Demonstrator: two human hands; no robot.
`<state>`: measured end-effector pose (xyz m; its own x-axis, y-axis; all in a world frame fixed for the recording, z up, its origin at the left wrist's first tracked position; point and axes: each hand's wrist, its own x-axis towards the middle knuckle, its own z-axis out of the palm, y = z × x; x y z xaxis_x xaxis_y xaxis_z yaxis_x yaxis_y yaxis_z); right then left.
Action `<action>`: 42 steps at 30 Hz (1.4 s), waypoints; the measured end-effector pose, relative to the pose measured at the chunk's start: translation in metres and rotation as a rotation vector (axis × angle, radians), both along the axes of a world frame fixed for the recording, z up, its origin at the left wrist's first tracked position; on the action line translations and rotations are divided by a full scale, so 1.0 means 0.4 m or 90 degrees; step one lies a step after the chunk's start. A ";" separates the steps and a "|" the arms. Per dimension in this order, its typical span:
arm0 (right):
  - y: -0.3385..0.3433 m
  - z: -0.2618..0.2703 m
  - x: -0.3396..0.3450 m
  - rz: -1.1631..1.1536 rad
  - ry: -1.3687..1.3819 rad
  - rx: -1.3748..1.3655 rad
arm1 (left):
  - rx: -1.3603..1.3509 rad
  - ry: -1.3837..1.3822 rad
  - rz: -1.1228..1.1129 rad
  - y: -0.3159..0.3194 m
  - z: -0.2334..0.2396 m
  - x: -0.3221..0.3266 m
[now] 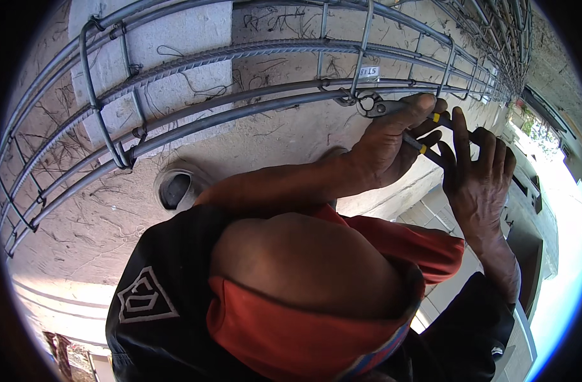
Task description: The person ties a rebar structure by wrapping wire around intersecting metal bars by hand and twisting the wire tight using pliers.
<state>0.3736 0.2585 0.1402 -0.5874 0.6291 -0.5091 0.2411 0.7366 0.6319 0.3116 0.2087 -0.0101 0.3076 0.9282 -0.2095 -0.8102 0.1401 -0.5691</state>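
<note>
My left hand (391, 143) comes in from the left and is closed around the handles of end-cutting pincers (379, 109) near the pivot, thumb on top. The steel jaws point left, beside a wire tie (349, 98) where a stirrup (362, 50) meets the lower bars of a rebar cage (243, 107). My right hand (479, 176), back up, has its thumb and fingers on the ends of the two dark handles with yellow bands, which stand apart. What my left palm and curled fingers cover is partly hidden.
The long rebar cage curves across the upper view, with ribbed and smooth bars. More bundled rebar (501, 33) stands at the upper right. Cut tie-wire scraps (276, 19) lie on the concrete floor (281, 133). A round pipe-like opening (176, 188) is below the cage; a small written tag (370, 73) hangs on it.
</note>
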 end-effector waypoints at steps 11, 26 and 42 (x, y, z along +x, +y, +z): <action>0.068 0.007 -0.059 -0.968 -0.027 -0.543 | 0.048 0.050 -0.049 -0.076 -0.003 0.012; 0.075 0.027 0.019 -0.725 0.233 -0.393 | 0.013 0.127 -0.168 -0.038 -0.011 -0.013; 0.211 0.029 -0.060 -0.552 0.238 -0.401 | 0.012 0.035 -0.102 -0.016 -0.004 -0.024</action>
<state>0.3497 0.3427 0.1517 -0.2600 0.5915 -0.7632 0.9205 0.3905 -0.0109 0.3019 0.2022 -0.0118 0.4405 0.8721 -0.2131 -0.8066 0.2802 -0.5205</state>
